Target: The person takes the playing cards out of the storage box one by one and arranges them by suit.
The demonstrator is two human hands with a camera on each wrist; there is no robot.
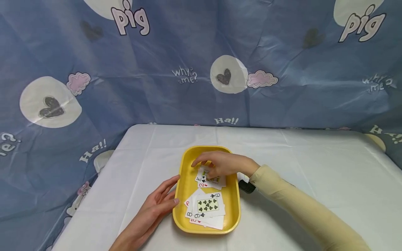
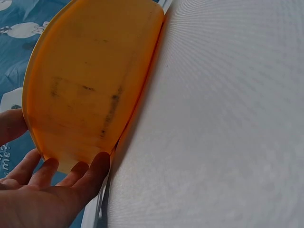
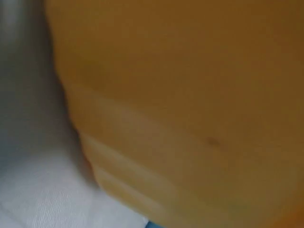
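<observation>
- Yellow tray (image 1: pixel 230 209): left hand (image 1: pixel 154 208), fingers spread, might push it askew.
- King card (image 1: pixel 202 173): cannot tell whether right hand (image 1: pixel 222 163) pinches it; brushing could shift it.

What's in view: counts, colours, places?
White flat table: one, white, foreground.
Yellow round-cornered tray: one, yellow, on table.
Nearer rectangular playing cards: several, mostly white, tray's near half.
Farther playing cards: at least two, mostly white, far half.
Printed blue fabric backdrop: one, blue, behind table.
Small black object: one, black, tray's right.
Indistinct white item: one, white, beside that.
Cream sleeve: one, cream, right arm.
Left hand: one, bare, tray's left side.
Right hand: one, bare, over farther cards.
</observation>
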